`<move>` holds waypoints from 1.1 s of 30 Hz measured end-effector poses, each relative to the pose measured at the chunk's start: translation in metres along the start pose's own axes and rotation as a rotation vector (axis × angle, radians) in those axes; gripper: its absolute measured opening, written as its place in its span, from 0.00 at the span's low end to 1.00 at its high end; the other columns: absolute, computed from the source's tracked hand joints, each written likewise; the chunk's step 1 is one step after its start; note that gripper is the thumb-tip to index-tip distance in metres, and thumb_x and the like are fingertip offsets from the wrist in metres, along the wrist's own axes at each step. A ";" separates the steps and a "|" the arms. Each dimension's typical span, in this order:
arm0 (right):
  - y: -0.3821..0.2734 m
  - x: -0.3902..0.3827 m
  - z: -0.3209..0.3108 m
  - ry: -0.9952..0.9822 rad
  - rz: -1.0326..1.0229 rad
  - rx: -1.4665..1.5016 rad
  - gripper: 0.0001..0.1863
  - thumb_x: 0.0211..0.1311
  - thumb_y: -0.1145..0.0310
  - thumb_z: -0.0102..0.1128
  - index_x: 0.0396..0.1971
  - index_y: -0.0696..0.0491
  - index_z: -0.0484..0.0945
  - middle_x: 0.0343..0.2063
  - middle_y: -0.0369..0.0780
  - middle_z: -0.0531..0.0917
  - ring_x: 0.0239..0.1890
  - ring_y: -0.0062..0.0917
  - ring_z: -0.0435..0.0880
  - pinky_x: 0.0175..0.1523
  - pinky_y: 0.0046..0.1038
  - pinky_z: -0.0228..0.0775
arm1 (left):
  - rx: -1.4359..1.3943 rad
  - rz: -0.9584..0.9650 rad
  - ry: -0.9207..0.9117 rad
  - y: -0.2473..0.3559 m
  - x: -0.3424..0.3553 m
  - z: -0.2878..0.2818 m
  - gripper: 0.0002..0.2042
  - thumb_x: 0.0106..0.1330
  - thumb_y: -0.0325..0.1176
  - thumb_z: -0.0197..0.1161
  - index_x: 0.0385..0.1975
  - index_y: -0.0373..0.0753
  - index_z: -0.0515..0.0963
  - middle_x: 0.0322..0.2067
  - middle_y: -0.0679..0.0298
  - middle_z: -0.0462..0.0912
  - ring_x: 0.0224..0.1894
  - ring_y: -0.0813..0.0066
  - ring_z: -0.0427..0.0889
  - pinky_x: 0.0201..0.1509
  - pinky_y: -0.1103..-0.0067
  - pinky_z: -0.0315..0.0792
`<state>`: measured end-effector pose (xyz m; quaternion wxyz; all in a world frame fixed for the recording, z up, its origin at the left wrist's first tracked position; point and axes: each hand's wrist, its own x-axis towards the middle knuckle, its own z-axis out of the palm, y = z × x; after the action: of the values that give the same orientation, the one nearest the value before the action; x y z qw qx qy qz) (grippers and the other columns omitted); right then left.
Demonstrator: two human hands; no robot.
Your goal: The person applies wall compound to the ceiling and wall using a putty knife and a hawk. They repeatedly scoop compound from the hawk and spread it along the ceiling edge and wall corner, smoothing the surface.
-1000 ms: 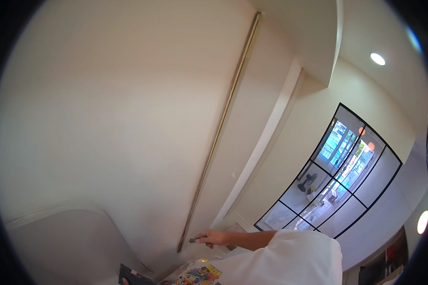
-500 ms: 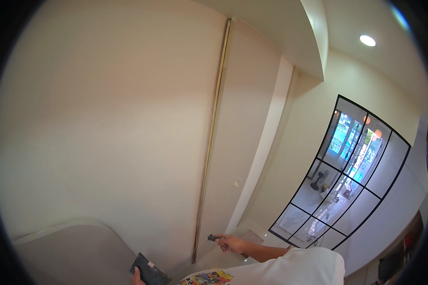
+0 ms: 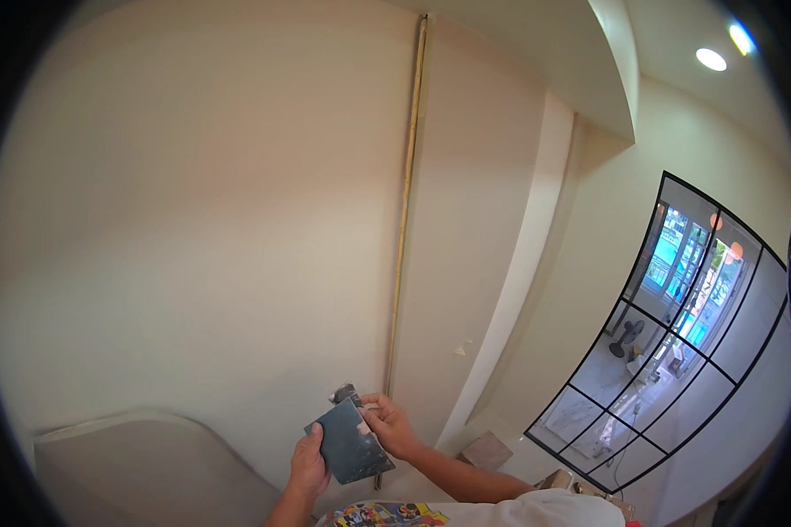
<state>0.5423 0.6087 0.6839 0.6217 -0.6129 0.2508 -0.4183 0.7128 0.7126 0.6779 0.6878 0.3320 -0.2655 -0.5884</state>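
While in left hand (image 3: 308,464), sheet (image 3: 350,448) (dark)

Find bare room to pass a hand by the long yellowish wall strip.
Bare: pale wall left of the strip, above the rounded grey panel; right of the strip, up to the white upright band. Crowded: the strip's lower end, with left hand, right hand, dark rectangular plate, small dark tool.

No legible txt, nos. or signs in pic.

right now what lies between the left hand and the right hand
In the head view, a dark flat plate lies between the left hand and the right hand.
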 end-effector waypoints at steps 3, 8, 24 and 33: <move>0.000 0.010 -0.010 0.001 0.035 0.028 0.12 0.82 0.65 0.57 0.56 0.55 0.75 0.35 0.35 0.88 0.37 0.12 0.84 0.42 0.18 0.74 | -0.013 -0.016 -0.011 0.006 0.010 0.005 0.25 0.83 0.51 0.53 0.55 0.30 0.81 0.47 0.55 0.89 0.47 0.66 0.89 0.58 0.68 0.82; 0.025 0.025 -0.011 -0.011 0.110 0.173 0.13 0.83 0.63 0.56 0.56 0.54 0.75 0.38 0.37 0.88 0.37 0.13 0.84 0.42 0.19 0.76 | 0.001 -0.029 -0.011 0.009 0.027 0.000 0.24 0.83 0.48 0.53 0.54 0.28 0.80 0.46 0.55 0.89 0.45 0.67 0.90 0.53 0.71 0.84; -0.393 0.201 -0.070 0.672 -0.950 -1.770 0.18 0.65 0.57 0.74 0.50 0.50 0.86 0.40 0.41 0.87 0.36 0.35 0.87 0.45 0.38 0.81 | 0.304 0.067 -0.601 0.208 0.146 -0.002 0.19 0.81 0.42 0.58 0.47 0.28 0.85 0.38 0.63 0.89 0.36 0.77 0.87 0.46 0.77 0.81; -0.454 0.245 -0.041 0.586 -0.748 -2.352 0.12 0.66 0.62 0.70 0.47 0.46 0.87 0.44 0.37 0.85 0.44 0.35 0.88 0.46 0.39 0.83 | 0.248 0.026 -0.820 0.216 0.146 -0.002 0.21 0.84 0.43 0.55 0.54 0.27 0.83 0.40 0.65 0.89 0.40 0.81 0.84 0.49 0.78 0.79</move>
<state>0.5410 0.4293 1.1689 -0.5304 -0.7111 0.4096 -0.2127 0.8750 0.5881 0.8389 0.4877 0.1474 -0.5898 -0.6265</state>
